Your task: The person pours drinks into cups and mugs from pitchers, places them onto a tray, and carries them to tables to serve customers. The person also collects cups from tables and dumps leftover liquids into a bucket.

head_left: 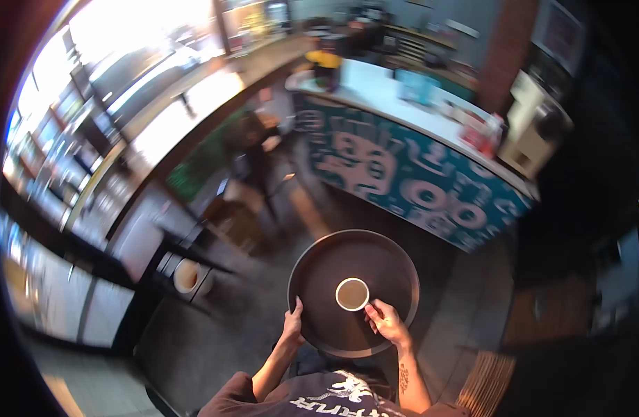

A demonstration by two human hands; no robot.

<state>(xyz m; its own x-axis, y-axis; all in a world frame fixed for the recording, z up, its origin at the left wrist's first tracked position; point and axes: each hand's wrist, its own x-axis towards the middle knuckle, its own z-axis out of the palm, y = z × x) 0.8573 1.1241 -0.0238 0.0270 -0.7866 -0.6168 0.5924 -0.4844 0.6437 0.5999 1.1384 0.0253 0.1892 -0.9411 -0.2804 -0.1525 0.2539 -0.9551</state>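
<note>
A round dark tray (319, 278) is in front of my body, low in the middle of the head view. My left hand (294, 324) grips its left rim, thumb on top and the other fingers hidden below. On the tray, right of its centre, stands a white cup (352, 295) of light brown liquid. The fingers of my right hand (385, 322) are closed at the cup's lower right side, where its handle would be, over the tray.
A counter with a patterned teal front (403, 174) stands ahead, carrying red items and a cream machine (538, 132). Left are a long window bar (187, 111), a chair (142, 243) and a white bucket (187, 276). A person (253, 146) is near the bar.
</note>
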